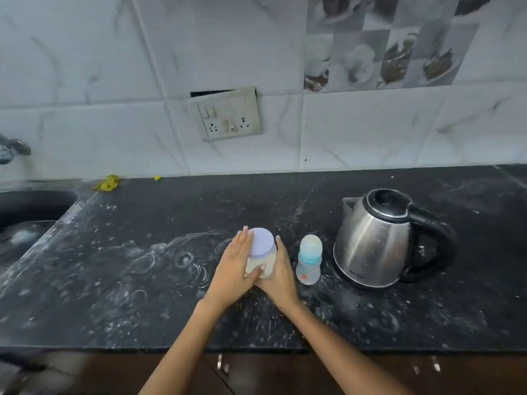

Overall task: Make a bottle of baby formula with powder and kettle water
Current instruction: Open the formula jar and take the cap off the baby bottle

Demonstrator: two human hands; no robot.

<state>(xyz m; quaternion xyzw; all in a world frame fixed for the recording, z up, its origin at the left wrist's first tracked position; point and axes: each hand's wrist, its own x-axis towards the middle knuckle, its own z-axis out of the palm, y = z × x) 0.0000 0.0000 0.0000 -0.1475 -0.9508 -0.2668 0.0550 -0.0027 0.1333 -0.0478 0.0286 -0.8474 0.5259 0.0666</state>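
Note:
A clear powder jar (261, 253) with a pale lilac lid stands on the black counter (142, 280), whitish powder showing through its wall. My left hand (235, 266) presses its left side, thumb across the front. My right hand (281, 273) cups its right side. Just right of the jar stands a small baby bottle (309, 259) with a clear cap and a blue-green ring. Further right sits a steel kettle (379, 240) with a black lid and black handle, its spout facing left.
A sink (25, 215) lies at the far left with a tap (11, 148) above it. A switch and socket plate (229, 115) hangs on the tiled wall. Yellow scraps (107, 183) lie by the wall. The counter's surface is dusty with white marks.

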